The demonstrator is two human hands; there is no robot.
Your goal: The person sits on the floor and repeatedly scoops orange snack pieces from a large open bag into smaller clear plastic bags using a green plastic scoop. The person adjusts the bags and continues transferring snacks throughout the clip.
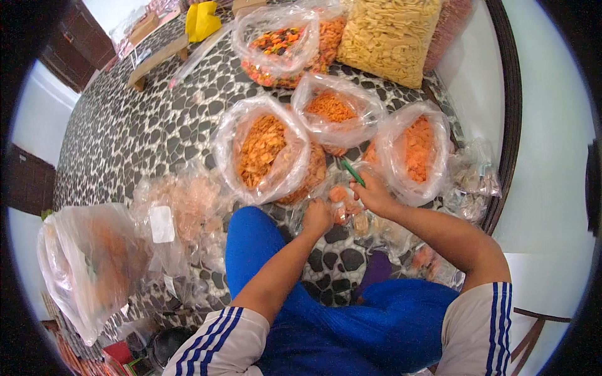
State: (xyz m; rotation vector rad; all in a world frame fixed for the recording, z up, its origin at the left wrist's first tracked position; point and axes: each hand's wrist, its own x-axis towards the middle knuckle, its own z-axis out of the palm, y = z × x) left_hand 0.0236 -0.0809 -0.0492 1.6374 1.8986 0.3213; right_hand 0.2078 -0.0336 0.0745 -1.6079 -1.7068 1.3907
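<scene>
My right hand (375, 193) grips a green stick-like tool (352, 172), its tip pointing up and left. My left hand (318, 217) is closed at clear plastic film beside the large open bag of orange chips (262, 150); what its fingers pinch cannot be made out. Between and below my hands lie small clear packets with orange contents (340, 215). Beyond them stand an open bag of small orange snack bits (331, 107) and, to the right, an open bag of orange snacks (417, 152).
Farther off stand a bag of multicoloured snacks (277, 47) and a full bag of pale yellow snacks (389, 40). Many filled clear packets (188, 202) and a large plastic bag (94, 263) lie at left. A low wooden bench (157, 61) stands at upper left; more packets (475, 171) lie at right.
</scene>
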